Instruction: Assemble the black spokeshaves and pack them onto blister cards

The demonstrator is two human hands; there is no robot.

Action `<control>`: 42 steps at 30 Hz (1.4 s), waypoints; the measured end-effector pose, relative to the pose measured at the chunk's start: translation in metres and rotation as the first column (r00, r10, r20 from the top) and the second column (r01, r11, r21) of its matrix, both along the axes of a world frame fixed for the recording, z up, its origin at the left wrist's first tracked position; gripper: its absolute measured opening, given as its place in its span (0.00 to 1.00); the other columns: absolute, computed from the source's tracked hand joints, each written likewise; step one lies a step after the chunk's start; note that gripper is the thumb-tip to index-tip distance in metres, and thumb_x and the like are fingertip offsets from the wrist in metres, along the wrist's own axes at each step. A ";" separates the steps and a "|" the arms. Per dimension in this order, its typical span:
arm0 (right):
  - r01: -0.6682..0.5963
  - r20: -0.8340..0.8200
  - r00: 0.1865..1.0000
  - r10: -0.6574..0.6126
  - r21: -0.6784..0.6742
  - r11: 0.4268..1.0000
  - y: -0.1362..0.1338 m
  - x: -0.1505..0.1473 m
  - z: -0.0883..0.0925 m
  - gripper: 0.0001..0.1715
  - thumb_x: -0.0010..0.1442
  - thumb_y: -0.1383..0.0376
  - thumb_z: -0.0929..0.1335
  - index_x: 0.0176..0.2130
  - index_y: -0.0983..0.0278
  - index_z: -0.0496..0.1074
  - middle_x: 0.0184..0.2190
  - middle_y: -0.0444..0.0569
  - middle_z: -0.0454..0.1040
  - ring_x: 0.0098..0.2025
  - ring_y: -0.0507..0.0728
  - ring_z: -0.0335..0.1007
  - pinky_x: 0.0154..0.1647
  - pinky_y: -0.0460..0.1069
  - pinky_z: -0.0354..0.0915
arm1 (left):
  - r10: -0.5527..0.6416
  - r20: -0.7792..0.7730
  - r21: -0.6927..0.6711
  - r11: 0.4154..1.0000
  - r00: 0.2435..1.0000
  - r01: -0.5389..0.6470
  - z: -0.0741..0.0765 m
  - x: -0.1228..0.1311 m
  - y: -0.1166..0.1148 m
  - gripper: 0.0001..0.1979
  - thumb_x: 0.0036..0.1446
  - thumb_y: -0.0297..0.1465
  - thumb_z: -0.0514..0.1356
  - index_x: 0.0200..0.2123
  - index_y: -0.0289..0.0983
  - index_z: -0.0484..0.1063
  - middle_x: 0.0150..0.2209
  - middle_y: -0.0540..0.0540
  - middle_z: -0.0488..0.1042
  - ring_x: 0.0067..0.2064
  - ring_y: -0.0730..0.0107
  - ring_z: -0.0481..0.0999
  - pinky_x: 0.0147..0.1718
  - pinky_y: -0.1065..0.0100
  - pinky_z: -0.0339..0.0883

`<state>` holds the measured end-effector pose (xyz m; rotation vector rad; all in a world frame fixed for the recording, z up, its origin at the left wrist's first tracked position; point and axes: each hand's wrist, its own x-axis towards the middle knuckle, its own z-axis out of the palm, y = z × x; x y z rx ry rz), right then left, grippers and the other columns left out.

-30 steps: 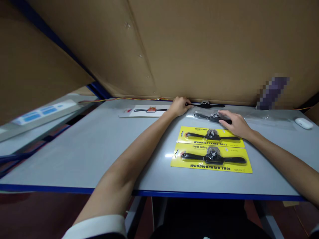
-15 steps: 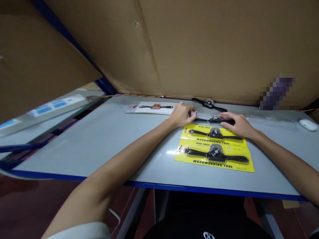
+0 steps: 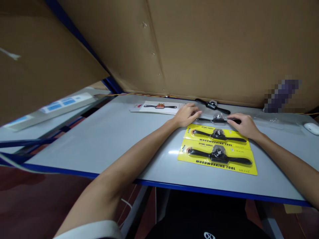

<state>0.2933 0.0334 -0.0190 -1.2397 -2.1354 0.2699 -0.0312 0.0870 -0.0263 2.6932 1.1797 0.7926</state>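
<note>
A black spokeshave (image 3: pixel 209 120) under a clear plastic blister lies flat at the back of the table, crosswise between my hands. My left hand (image 3: pixel 186 115) has its thumb and fingers closed at the spokeshave's left end. At the other end, my right hand (image 3: pixel 244 124) pinches the right handle. Just in front are two yellow carded packs, the nearer pack (image 3: pixel 184 156) and the farther pack (image 3: pixel 190 135), each with a black spokeshave under clear plastic. Behind my hands lies a loose black spokeshave (image 3: pixel 213 106), slanting down to the right.
A white card with a spokeshave picture (image 3: pixel 161 107) lies left of my left hand. Clear plastic packaging (image 3: pixel 274 123) is at the right, near a white mouse-like object (image 3: pixel 311 128). A brown cardboard wall (image 3: pixel 199 49) stands behind the table. A power strip (image 3: pixel 57 108) is at the far left.
The view has shifted slightly, moving everything a little to the right in the picture. Both hands stay at the ends of the same spokeshave, with the right hand a touch farther along its handle.
</note>
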 end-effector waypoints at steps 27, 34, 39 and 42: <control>0.099 -0.517 0.835 -0.188 -0.195 0.976 0.017 0.009 -0.016 0.29 0.58 0.57 0.71 0.59 0.54 0.68 0.44 0.50 0.80 0.32 0.59 0.78 0.42 0.60 0.77 | 0.118 0.433 -0.122 0.990 0.894 -0.071 -0.015 -0.006 0.018 0.23 0.64 0.41 0.57 0.59 0.38 0.66 0.47 0.40 0.77 0.45 0.57 0.77 0.47 0.54 0.74; 0.099 -0.534 0.816 -0.222 -0.248 0.964 0.020 0.011 -0.014 0.23 0.53 0.59 0.70 0.49 0.57 0.71 0.36 0.45 0.80 0.22 0.53 0.71 0.25 0.50 0.68 | -0.034 0.204 0.123 0.992 0.978 0.009 -0.009 -0.004 0.003 0.24 0.61 0.52 0.60 0.48 0.39 0.73 0.63 0.33 0.65 0.65 0.45 0.66 0.64 0.43 0.62; 0.095 -0.497 0.834 -0.241 -0.301 0.949 0.020 0.011 -0.011 0.18 0.51 0.60 0.70 0.43 0.58 0.72 0.31 0.43 0.79 0.22 0.54 0.70 0.25 0.50 0.65 | -0.095 0.044 0.056 0.994 0.994 0.093 -0.006 -0.002 0.001 0.25 0.56 0.56 0.65 0.36 0.38 0.78 0.71 0.36 0.58 0.72 0.39 0.56 0.69 0.35 0.53; 0.094 -0.475 0.849 -0.230 -0.293 0.951 0.017 0.010 -0.008 0.17 0.51 0.58 0.70 0.42 0.59 0.73 0.28 0.42 0.78 0.21 0.53 0.69 0.25 0.50 0.64 | -0.116 0.034 0.030 0.993 0.993 0.115 -0.006 -0.002 0.003 0.24 0.55 0.55 0.68 0.35 0.38 0.79 0.71 0.37 0.59 0.72 0.40 0.56 0.69 0.35 0.53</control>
